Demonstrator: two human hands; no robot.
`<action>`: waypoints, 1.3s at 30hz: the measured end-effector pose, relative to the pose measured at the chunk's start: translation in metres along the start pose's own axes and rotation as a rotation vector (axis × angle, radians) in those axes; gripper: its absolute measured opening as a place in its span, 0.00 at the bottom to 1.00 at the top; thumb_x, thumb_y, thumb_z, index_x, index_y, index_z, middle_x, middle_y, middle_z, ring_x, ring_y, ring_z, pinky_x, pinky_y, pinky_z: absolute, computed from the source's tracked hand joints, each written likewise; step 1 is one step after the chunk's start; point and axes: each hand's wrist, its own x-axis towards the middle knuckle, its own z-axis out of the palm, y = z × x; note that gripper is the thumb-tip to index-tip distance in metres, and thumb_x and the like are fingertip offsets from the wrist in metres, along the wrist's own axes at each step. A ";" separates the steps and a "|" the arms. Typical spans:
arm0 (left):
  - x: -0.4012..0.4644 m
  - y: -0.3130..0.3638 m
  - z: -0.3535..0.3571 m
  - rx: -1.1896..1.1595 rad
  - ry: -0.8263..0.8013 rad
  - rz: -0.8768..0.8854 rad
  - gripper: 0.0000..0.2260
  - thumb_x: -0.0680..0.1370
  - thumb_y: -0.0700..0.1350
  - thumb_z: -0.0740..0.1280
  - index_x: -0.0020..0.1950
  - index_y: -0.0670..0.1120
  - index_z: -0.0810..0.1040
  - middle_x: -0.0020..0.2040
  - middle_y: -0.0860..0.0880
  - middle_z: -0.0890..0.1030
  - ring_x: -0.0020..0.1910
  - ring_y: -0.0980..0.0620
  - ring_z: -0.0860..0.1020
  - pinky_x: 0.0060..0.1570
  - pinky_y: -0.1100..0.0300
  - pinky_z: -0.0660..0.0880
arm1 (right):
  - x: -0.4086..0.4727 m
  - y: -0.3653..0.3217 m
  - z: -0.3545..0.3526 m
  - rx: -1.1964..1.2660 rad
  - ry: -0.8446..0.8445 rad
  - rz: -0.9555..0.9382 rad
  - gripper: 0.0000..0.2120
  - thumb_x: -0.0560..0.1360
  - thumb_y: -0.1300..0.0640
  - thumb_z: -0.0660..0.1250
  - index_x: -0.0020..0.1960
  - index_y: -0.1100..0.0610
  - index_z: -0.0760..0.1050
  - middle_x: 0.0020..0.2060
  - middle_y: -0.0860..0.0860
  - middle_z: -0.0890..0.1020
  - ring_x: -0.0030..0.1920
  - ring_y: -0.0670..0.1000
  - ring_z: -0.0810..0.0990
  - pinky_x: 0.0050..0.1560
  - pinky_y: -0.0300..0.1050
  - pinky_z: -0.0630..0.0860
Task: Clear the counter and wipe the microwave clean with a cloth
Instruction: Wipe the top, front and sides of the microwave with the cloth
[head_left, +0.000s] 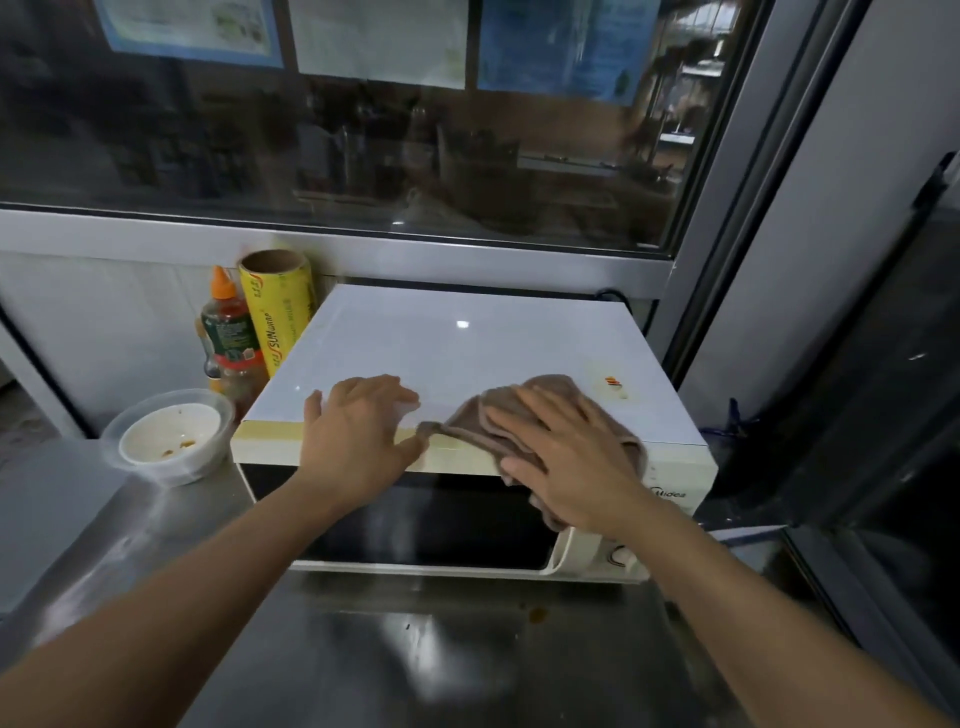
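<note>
— Where are your hands at this moment?

— My right hand (563, 457) lies flat on the brown cloth (545, 415), fingers straight, and presses it on the front edge of the microwave (467, 338). Part of the cloth hangs over the front, above the dark door. My left hand (358, 426) rests open on the white top, just beside the cloth, with the thumb over the yellowish front edge. It holds nothing.

— And the surface under the microwave?

— It is a steel tabletop (363, 665), shiny, with pale reflections and a small brown spot (537, 614) near the front of the microwave. On the left stands a clear plastic bowl (169, 436) with some brown rests inside. Behind it, against the wall, are a sauce bottle (228, 332) with an orange cap and a yellow roll of wrap (278, 306), both upright and close beside the microwave.

— What is around you?

— Behind the microwave is a big window (363, 130) with a grey frame. Papers (379, 36) are stuck at the top of the glass, and the glass shows dim reflections. On the right is a dark glass door (883, 415).
</note>
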 end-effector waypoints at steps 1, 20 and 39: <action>-0.001 0.013 0.005 -0.012 0.003 0.023 0.18 0.74 0.57 0.66 0.63 0.55 0.74 0.69 0.56 0.69 0.70 0.50 0.63 0.69 0.45 0.53 | -0.012 0.018 -0.004 -0.014 -0.005 0.048 0.25 0.78 0.38 0.51 0.74 0.38 0.54 0.76 0.44 0.54 0.75 0.46 0.50 0.73 0.53 0.45; -0.014 0.070 0.043 0.092 -0.021 0.084 0.18 0.78 0.47 0.62 0.68 0.57 0.70 0.72 0.57 0.66 0.71 0.51 0.62 0.69 0.43 0.53 | -0.077 0.054 0.022 -0.079 0.248 0.134 0.41 0.70 0.62 0.70 0.76 0.49 0.52 0.76 0.54 0.52 0.75 0.56 0.45 0.73 0.54 0.44; -0.071 0.147 0.005 -0.686 -0.196 -0.118 0.09 0.76 0.51 0.65 0.55 0.52 0.77 0.54 0.55 0.80 0.54 0.56 0.77 0.53 0.62 0.70 | -0.119 0.015 -0.074 0.790 0.247 0.311 0.35 0.74 0.67 0.62 0.74 0.43 0.56 0.72 0.41 0.57 0.65 0.40 0.63 0.67 0.34 0.62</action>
